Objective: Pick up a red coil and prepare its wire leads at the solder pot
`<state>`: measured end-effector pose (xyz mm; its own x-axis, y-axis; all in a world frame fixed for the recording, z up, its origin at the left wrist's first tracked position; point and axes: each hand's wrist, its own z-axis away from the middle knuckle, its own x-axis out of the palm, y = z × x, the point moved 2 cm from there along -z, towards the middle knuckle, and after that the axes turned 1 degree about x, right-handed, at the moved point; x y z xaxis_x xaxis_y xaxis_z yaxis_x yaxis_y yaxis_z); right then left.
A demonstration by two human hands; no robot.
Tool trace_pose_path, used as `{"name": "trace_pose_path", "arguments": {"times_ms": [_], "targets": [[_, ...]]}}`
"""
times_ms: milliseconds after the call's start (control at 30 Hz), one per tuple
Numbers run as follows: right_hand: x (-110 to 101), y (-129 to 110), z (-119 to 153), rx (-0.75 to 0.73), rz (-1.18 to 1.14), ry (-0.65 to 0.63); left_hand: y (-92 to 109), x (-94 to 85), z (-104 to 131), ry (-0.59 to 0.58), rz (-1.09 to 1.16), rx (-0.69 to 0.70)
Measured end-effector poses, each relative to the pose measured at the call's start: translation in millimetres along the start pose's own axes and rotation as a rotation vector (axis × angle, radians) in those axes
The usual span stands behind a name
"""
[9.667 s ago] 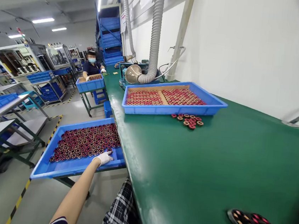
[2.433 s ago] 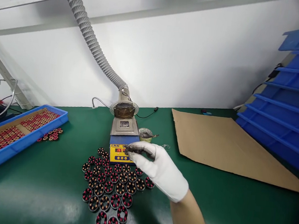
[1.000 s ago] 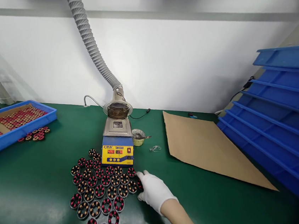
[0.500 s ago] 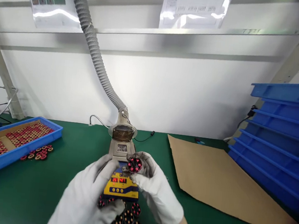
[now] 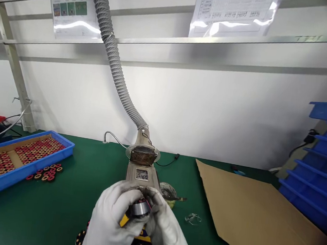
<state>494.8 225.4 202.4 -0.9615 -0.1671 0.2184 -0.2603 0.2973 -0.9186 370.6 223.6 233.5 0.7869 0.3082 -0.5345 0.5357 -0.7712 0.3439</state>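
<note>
I note my left hand (image 5: 112,220) and right hand (image 5: 166,232), fingers clamped together on one wound coil (image 5: 139,208) above the tabletop (image 5: 55,204).

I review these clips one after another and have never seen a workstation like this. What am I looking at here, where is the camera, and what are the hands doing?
The camera sits on the person's head and looks forward and down, so the two white-gloved hands at the bottom are that person's own. The left hand and the right hand meet around one small round part, held up in front of a small heating unit with a yellow front. A grey ribbed hose comes down from above to a round grille just behind that unit. All of this stands on a green bench. On it, at left, a blue tray holds rows of red and tan rings, with a few loose rings beside it. More round parts lie under the hands. At right lie a sheet of cardboard and stacked blue trays.
</note>
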Motion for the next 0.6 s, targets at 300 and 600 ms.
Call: {"name": "trace_pose_path", "arguments": {"times_ms": [300, 600], "targets": [[-0.9, -13.4, -0.8, -0.006, -0.214, -0.147, -2.9, -2.5, 2.5, -0.022, 0.308, -0.030], [-10.0, -17.1, 2.2, -0.008, -0.374, 0.134, -4.9, 5.8, 4.3, 0.013, 0.448, 0.105]]}}
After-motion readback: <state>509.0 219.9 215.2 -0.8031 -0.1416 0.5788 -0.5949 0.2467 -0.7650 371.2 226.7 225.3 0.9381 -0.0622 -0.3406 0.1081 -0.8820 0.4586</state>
